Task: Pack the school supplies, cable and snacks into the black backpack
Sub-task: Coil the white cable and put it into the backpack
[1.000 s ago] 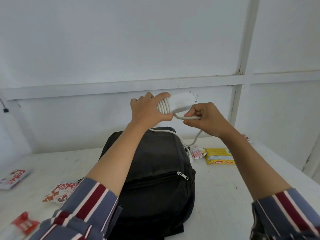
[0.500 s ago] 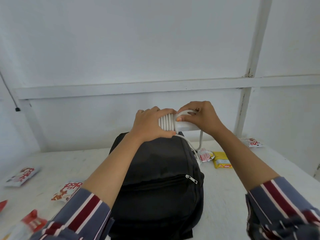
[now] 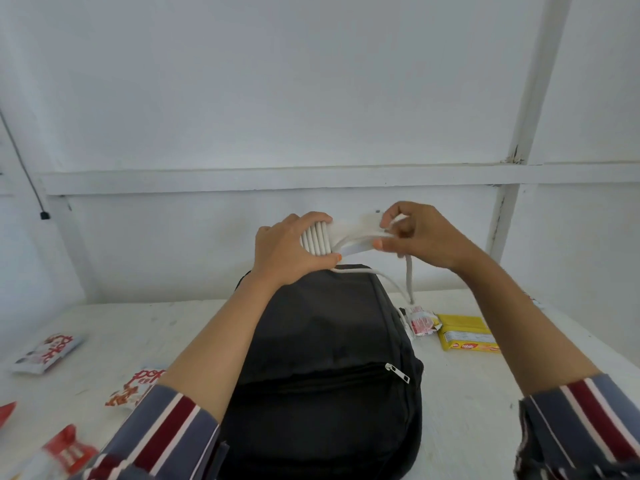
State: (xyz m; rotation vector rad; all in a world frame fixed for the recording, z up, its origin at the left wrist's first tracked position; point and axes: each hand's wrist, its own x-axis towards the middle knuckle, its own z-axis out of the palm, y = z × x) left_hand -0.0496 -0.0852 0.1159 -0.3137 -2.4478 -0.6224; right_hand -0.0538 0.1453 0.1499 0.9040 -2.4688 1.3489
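The black backpack [image 3: 325, 344] lies flat on the white table [image 3: 460, 386], its front pocket zipped. Above its far end I hold a white power strip [image 3: 353, 230] with white cable [image 3: 317, 239] wound in several turns round its left part. My left hand [image 3: 289, 249] grips that wound end. My right hand [image 3: 415, 237] pinches the cable at the strip's right end. A loose stretch of cable [image 3: 408, 275] hangs down to the table beside the backpack.
A yellow snack box [image 3: 465, 332] and a small red-and-white packet [image 3: 420, 322] lie right of the backpack. Red-and-white snack packets [image 3: 135, 386] [image 3: 45, 351] and a red packet [image 3: 65, 452] lie on the left. A white wall stands right behind the table.
My right hand has carried the cable over the strip from the front toward its right end, adding to the winding. My left hand keeps its grip on the wound end.
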